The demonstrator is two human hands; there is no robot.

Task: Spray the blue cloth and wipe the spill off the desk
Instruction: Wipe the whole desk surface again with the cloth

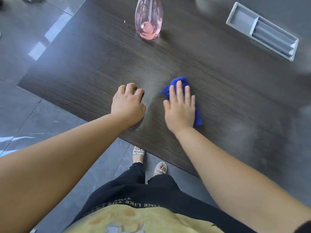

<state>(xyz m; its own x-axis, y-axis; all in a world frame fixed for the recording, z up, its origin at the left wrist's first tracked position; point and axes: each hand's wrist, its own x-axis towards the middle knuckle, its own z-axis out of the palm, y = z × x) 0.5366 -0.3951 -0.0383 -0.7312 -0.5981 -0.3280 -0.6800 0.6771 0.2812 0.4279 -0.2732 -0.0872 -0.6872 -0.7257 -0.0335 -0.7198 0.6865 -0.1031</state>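
Item 1. Left hand (127,105): laid on the dark wood-grain counter (84,64) near its front edge. Fingers are bent and their tips are set on the surface; nothing is held.

Item 2. Right hand (180,108): laid flat, fingers straight and slightly spread, pressed down on the blue cloth (178,80). The 2 hands are side by side, not touching.

Item 3. Blue cloth: bunched on the counter under the right palm. Only its far end and its right edge are seen; the rest is covered by the hand.

Item 4. Pink spray bottle (149,21): stood upright well beyond the hands. Its top is cut off by the frame, so the nozzle is not shown.

Item 5. Grey recessed tray (242,17): set into the counter at far right.

Item 6. Spill: not clearly made out. A few pale specks (125,22) are seen just left of the bottle, and a faint sheen lies between the hands.
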